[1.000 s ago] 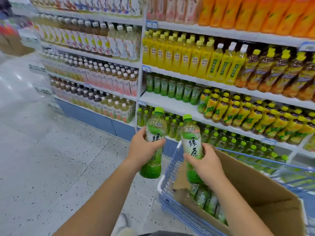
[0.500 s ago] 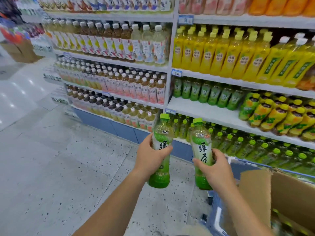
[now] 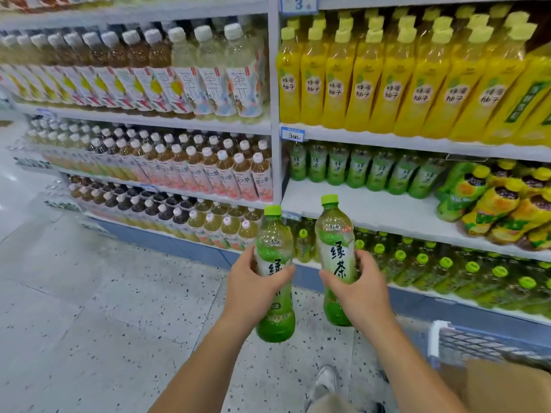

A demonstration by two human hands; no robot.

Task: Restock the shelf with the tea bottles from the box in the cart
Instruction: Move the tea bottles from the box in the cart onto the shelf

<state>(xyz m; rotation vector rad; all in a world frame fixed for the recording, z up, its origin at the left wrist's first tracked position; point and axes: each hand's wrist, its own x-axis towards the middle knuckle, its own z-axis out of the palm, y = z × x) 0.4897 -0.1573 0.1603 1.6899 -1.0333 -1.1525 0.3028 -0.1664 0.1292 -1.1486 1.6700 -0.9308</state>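
cart cut off lower right, box — corner only

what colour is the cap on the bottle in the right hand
Light green cap on the bottle held by the right hand; head view shows it.

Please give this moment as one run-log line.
left hand: grips left tea bottle | right hand: grips right tea bottle | bottles: roughly upright, apart, before shelf | placed: none yet

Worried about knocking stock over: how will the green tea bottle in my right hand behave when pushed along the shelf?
It looks full, so the green tea bottle is probably heavy for its size. Tall and narrow, it may tip if pushed high.
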